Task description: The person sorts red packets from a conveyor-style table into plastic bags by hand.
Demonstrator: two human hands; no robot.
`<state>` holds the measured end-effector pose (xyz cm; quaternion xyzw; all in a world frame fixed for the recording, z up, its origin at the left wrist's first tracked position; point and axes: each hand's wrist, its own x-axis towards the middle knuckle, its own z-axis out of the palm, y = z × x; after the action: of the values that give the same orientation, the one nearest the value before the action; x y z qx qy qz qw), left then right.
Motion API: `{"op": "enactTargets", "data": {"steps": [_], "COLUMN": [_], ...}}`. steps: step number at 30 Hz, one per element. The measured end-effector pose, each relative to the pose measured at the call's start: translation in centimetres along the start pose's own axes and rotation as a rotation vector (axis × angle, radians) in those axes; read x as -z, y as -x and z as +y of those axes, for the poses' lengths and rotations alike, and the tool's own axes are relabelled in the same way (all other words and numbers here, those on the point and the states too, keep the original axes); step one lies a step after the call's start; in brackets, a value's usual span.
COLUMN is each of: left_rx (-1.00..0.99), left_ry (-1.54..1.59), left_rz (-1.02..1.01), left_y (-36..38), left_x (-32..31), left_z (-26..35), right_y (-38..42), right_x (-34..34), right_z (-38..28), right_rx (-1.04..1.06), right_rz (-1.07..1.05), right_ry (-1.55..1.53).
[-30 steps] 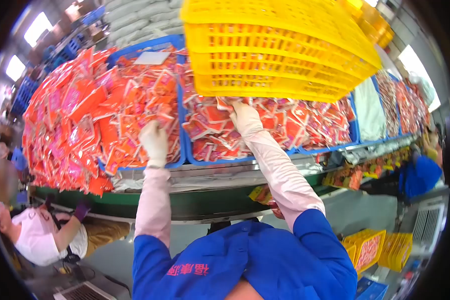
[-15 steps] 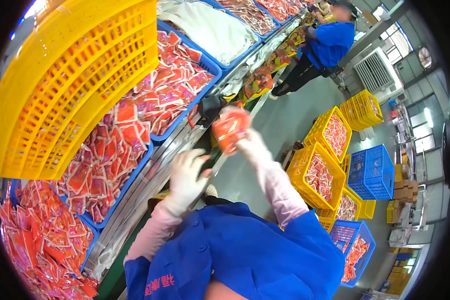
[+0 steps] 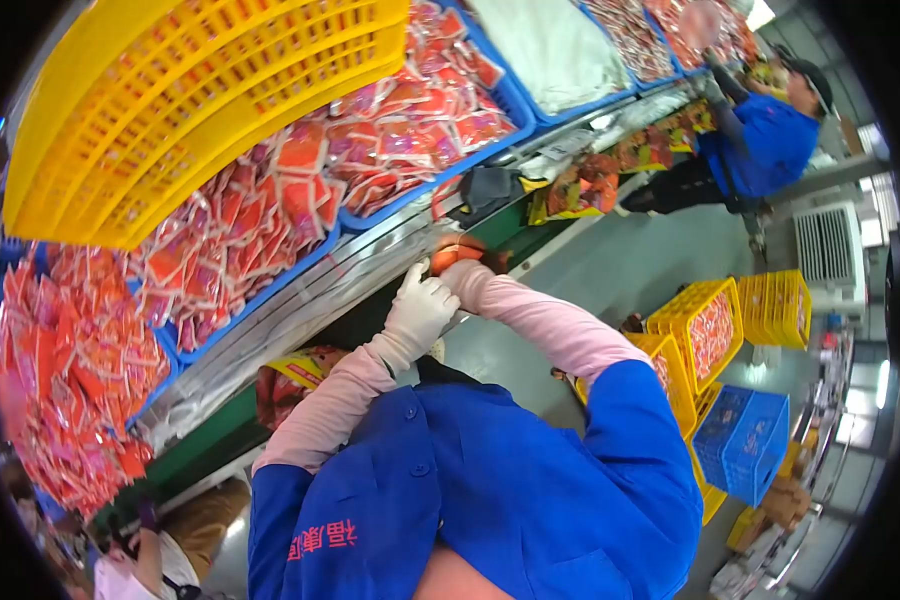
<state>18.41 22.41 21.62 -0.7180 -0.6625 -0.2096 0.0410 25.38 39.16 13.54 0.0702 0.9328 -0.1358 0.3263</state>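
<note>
My left hand [image 3: 420, 312], in a whitish glove, is at the conveyor's near edge with its fingers curled in. Whatever it grips, if anything, is hidden. Beside it my right hand [image 3: 467, 283] points downward, and its fingers are out of sight. A shiny orange-red thing [image 3: 457, 254] shows just past the right hand, too blurred to name. Beyond the hands, blue crates [image 3: 515, 105] hold heaps of small red sealed packets [image 3: 390, 140].
A large yellow crate [image 3: 205, 115] stands over the packets at upper left. Printed bags [image 3: 580, 190] line the conveyor. A co-worker in blue [image 3: 770, 150] works farther along, another person [image 3: 145, 565] at lower left. Yellow crates [image 3: 705, 330] and blue crates [image 3: 740, 440] stand right.
My right hand, which held red packets out in the air, has come down beside my left hand. The left fingers have curled from spread. The view has shifted.
</note>
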Motion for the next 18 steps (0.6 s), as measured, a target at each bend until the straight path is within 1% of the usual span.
{"op": "enactTargets", "data": {"steps": [1,2,3,4,5,7,8,9,10,11,12,13,14,15,17,18], "left_rx": [0.030,0.061,0.088,0.116,0.124,0.122,0.130,0.135,0.135,0.126,0.103,0.074,0.033,0.041,0.163,0.243], "left_ry": [-0.008,0.010,0.024,0.042,0.056,0.024,0.004,-0.014,0.015,0.054,0.002,-0.047,-0.042,-0.060,0.149,0.095], "left_rz": [0.001,0.039,0.080,0.077,0.150,0.081,0.119,0.154,0.125,0.099,0.123,0.151,0.103,0.114,0.294,0.277], "left_y": [1.0,1.9,2.7,3.6,4.0,5.4,6.0,6.5,7.0,7.4,7.8,8.1,9.0,9.6,12.0,13.8], "left_x": [-0.1,-0.3,-0.2,0.4,0.8,1.4,1.5,1.3,1.5,1.5,-0.1,0.1,0.3,2.0,6.2,10.4], "left_z": [0.0,-0.1,-0.5,-0.6,-0.6,-0.9,-1.1,-1.1,-1.1,-0.9,-0.7,-0.8,-1.0,-2.0,-3.3,-5.0], "right_y": [-0.7,-0.8,-0.9,-0.8,-0.4,4.2,4.5,4.3,3.3,0.5,-1.1,-0.8,-0.7,-1.3,-0.4,5.5], "right_x": [-0.4,-1.0,-0.2,0.4,1.0,4.2,4.5,4.2,3.3,-1.7,-3.2,-2.4,-2.4,-2.6,1.0,13.2], "right_z": [-1.4,-2.6,-3.6,-4.4,-5.2,-6.5,-7.8,-8.6,-8.7,-6.4,-5.8,-6.8,-7.6,-7.8,-10.0,-19.1], "right_rx": [0.014,-0.002,0.023,0.011,0.001,0.320,0.141,0.006,-0.032,0.020,0.010,-0.004,-0.003,-0.004,0.060,0.025], "right_rz": [0.034,0.134,0.130,0.068,0.005,0.145,0.088,0.039,-0.072,0.006,-0.034,-0.050,-0.006,0.044,-0.057,-0.221], "right_ry": [-0.029,-0.097,-0.079,-0.086,-0.089,-0.077,0.145,0.154,0.184,0.036,-0.001,-0.012,-0.090,-0.176,0.004,0.077]}}
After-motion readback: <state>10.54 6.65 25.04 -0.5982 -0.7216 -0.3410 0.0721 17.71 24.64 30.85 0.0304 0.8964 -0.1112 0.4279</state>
